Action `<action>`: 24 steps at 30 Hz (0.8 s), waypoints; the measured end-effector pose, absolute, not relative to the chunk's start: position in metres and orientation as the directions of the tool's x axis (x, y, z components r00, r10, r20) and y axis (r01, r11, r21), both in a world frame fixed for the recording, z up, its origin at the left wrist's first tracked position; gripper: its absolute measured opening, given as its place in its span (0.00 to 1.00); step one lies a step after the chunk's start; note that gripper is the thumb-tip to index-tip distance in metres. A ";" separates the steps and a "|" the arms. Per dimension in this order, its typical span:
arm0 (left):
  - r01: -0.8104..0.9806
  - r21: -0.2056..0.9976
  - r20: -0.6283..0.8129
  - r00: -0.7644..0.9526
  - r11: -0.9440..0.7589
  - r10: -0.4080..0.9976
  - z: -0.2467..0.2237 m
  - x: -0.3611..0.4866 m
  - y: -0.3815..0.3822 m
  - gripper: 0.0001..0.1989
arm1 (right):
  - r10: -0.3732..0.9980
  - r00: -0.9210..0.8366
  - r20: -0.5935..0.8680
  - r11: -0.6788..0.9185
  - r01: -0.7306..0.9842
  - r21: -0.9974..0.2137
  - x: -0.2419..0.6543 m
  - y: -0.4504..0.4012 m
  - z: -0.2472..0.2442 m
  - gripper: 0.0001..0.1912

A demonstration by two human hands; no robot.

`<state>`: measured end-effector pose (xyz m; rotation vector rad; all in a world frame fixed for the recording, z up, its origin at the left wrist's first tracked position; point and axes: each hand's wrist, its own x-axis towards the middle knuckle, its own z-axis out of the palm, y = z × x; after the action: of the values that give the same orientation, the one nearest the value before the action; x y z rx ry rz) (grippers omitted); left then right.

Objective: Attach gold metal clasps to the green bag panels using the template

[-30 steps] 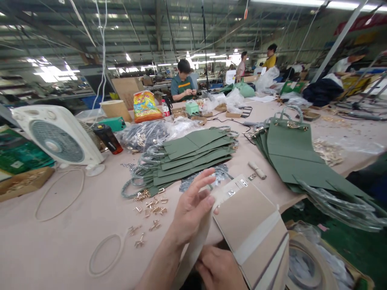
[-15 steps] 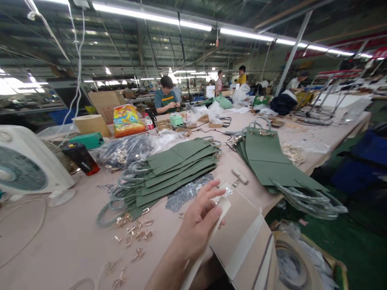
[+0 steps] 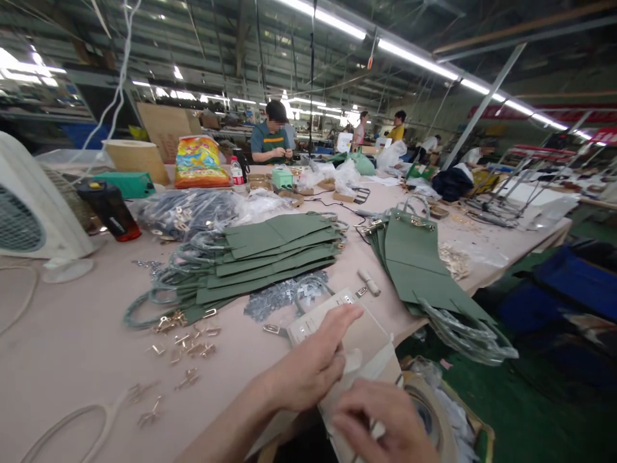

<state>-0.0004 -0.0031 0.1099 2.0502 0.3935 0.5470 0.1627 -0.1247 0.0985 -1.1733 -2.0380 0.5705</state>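
My left hand [image 3: 321,357] lies over a beige panel [image 3: 371,331] at the table's front edge, index finger stretched forward, the other fingers curled; whether it grips anything is hidden. My right hand [image 3: 385,421], blurred, is bent over the panel's near part at the bottom; its fingertips are smeared. Metal pieces show along the panel's far edge, with a metal clasp [image 3: 270,328] to its left. Beyond lie a stack of green panels [image 3: 274,257] with wrapped handles and, to the right, more green panels [image 3: 414,257].
Loose gold hardware [image 3: 193,347] is scattered at the left. A fan [image 3: 38,199] and dark bottle [image 3: 108,212] stand farther left. A tape roll [image 3: 434,411] sits below the table edge at right. A person [image 3: 272,135] sits across the table.
My right hand has come into view at the bottom. My left hand's index finger now stretches forward over the panel, whose left part lies beside it. The camera view has shifted.
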 end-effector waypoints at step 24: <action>0.308 0.840 0.014 0.811 -0.447 0.585 0.106 0.028 0.002 0.11 | 0.966 -0.146 0.214 0.256 0.666 -0.701 0.234 -0.093 0.093 0.08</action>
<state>0.0277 0.0018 0.1056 2.0653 0.6590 0.3782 0.2340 -0.0934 0.0931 -1.4803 -1.8896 0.5999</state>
